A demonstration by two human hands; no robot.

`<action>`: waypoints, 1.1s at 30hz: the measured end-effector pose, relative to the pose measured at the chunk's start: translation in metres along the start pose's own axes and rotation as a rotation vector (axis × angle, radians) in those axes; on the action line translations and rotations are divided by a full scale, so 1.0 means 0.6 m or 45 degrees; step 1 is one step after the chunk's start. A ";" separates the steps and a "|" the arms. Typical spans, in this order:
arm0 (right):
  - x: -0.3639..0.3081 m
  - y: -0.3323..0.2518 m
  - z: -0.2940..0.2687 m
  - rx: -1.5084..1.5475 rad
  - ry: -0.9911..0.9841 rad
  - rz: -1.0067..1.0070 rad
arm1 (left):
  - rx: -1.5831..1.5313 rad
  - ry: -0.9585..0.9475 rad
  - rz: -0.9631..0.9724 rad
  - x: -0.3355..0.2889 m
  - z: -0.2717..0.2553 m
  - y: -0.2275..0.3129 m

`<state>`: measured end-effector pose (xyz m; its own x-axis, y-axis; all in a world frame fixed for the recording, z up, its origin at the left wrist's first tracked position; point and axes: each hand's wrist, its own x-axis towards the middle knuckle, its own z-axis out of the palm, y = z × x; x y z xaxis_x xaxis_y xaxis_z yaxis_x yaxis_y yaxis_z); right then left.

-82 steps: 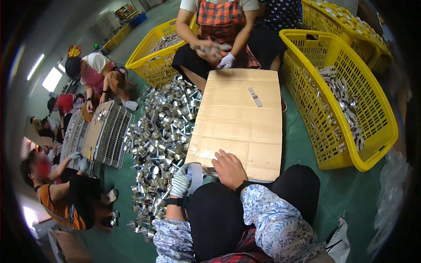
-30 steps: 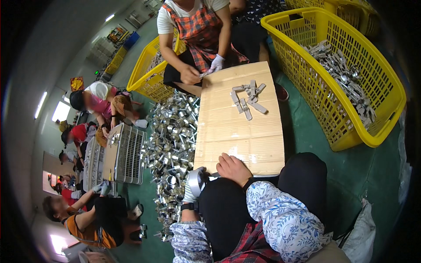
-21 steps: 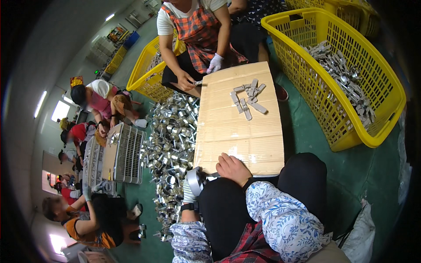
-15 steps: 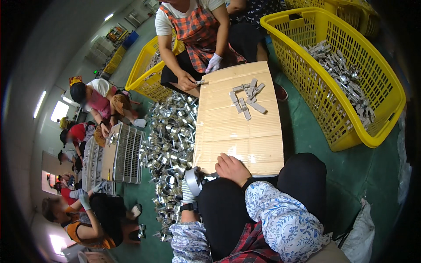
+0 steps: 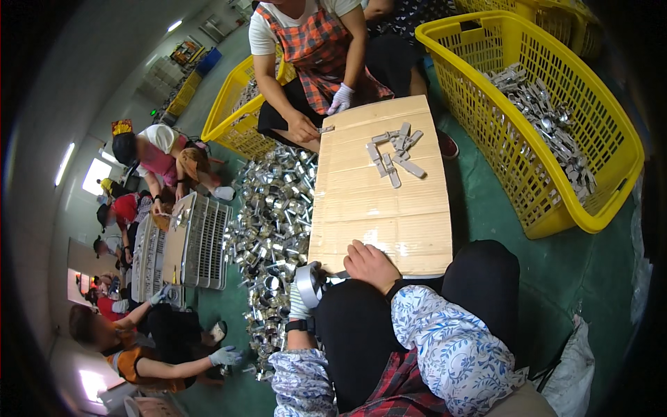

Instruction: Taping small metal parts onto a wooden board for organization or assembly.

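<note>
My left hand (image 5: 299,306), in a striped glove, is closed round a silver round metal cup (image 5: 308,286) beside my left knee. A dark strip reaches from the cup toward my right hand; what it is I cannot make out. My bare right hand (image 5: 372,267) lies on the near edge of a cardboard sheet (image 5: 375,215), its fingers stretched out over the surface and its thumb side partly hidden. Several flat grey handle-shaped pieces (image 5: 408,167) lie in a loose cluster toward the board's far end. Left of the board spreads a heap of metal cups with stems (image 5: 271,215).
Across the board sits a co-worker in a checked apron (image 5: 309,48), fingers at a small piece by the far left corner. A yellow basket (image 5: 479,115) of metal parts stands right, another yellow basket (image 5: 215,125) behind the heap. More people work at left around grey crates (image 5: 208,243).
My hands stay nearly in place, and the silver cup has turned slightly to show more of its round side. At lower left, a co-worker's gloved arm has reached out toward the heap.
</note>
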<state>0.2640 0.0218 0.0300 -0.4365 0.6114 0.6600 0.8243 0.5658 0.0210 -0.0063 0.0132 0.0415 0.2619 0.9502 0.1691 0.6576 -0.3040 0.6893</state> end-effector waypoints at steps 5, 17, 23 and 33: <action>-0.004 0.003 0.008 -0.009 0.012 -0.002 | -0.308 -0.062 -0.236 0.004 0.006 0.015; 0.000 0.003 0.001 -0.011 0.036 -0.009 | -0.027 -0.104 0.019 0.005 0.004 0.014; 0.000 0.004 0.001 -0.021 0.055 -0.006 | -0.273 -0.106 -0.194 0.011 0.002 0.034; 0.003 0.000 0.003 -0.028 0.064 -0.008 | -0.024 -0.058 -0.014 0.004 -0.003 0.020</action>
<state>0.2629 0.0238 0.0298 -0.4237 0.5792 0.6965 0.8294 0.5571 0.0412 0.0011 0.0119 0.0514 0.2866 0.9492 0.1297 0.6476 -0.2917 0.7040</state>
